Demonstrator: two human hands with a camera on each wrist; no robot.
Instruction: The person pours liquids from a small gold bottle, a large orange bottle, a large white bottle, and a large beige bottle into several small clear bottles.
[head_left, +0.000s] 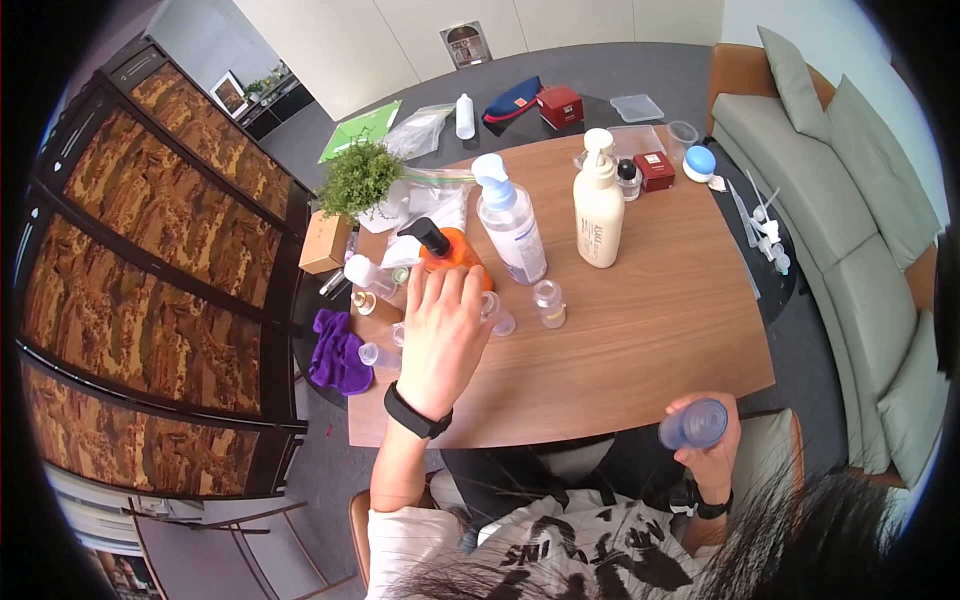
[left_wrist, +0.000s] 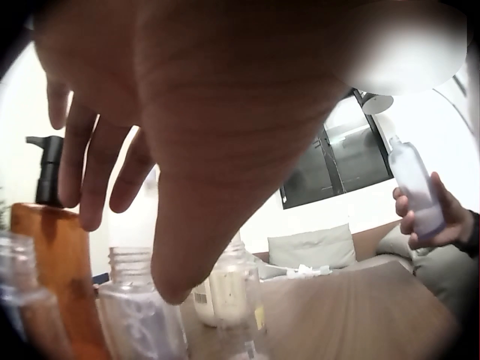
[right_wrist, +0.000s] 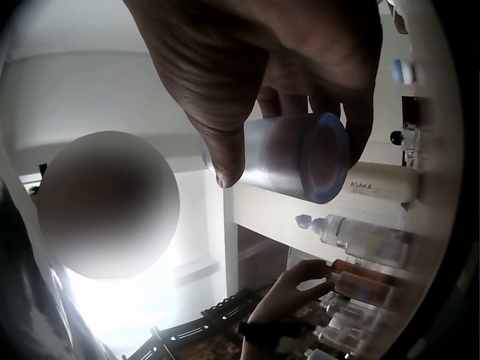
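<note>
My left hand reaches over the table with fingers extended, beside an orange bottle with a black pump. In the left wrist view the thumb overlaps a small clear bottle with a bare threaded neck, and the fingers hang loosely behind it. Another small clear bottle stands just right of this hand. Near the table's front right corner, my right hand grips a translucent bluish-purple bottle. In the right wrist view that bottle lies sideways between thumb and fingers, its base facing the camera.
A clear bottle with a pale blue pump and a cream pump bottle stand further back. Several small bottles and a purple cloth lie left. A potted plant occupies the back left; a dark red box sits at back right.
</note>
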